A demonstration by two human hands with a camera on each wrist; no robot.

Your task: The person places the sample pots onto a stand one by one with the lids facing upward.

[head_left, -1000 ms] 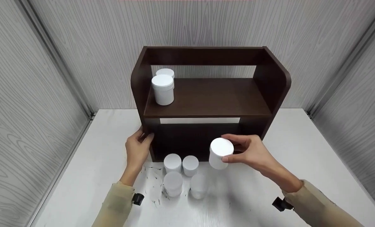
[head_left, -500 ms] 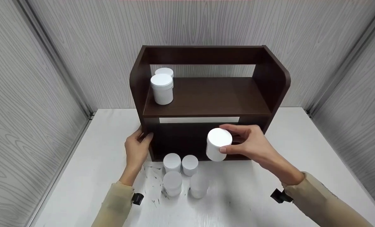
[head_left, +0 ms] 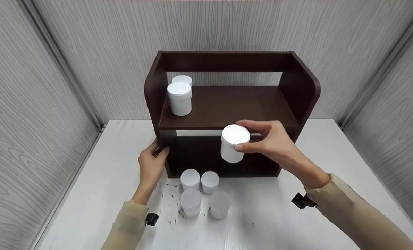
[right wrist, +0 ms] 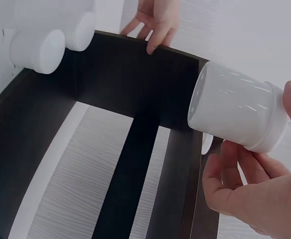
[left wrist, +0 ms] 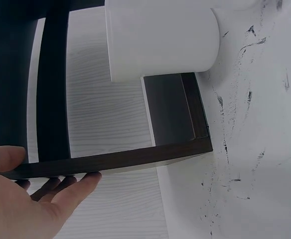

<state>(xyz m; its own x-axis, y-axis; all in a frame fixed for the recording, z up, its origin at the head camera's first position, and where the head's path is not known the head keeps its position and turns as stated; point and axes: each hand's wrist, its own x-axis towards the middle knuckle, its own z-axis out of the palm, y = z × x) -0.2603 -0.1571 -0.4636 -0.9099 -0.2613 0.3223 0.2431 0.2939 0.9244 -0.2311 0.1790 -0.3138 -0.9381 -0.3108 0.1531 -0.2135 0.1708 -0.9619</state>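
Observation:
In the head view my right hand (head_left: 276, 142) pinches a white lidded jar (head_left: 231, 152) near its lid, between thumb and fingers. The jar is upright, in front of the lower compartment, its lid overlapping the upper board's front edge in view. My left hand (head_left: 151, 165) grips the left side panel of a dark brown two-tier shelf (head_left: 243, 104). The left wrist view shows the thumb on one face of the panel (left wrist: 130, 158) and the fingers on the other. Two white jars stand one behind the other at the left of the upper board, the front jar (head_left: 180, 102) partly hiding the rear jar (head_left: 182, 79).
Several white lidded jars stand on the white table (head_left: 258, 222) before the shelf: a taller jar (head_left: 190, 180), a smaller jar (head_left: 210, 182), and two frosted-looking ones, a left jar (head_left: 191, 203) and a right jar (head_left: 219, 205). Pale wood-grain walls (head_left: 376, 80) enclose the table.
My right hand has raised the jar from low by the shelf's base to near the upper board's edge, shifting slightly left. The left hand stays on the side panel.

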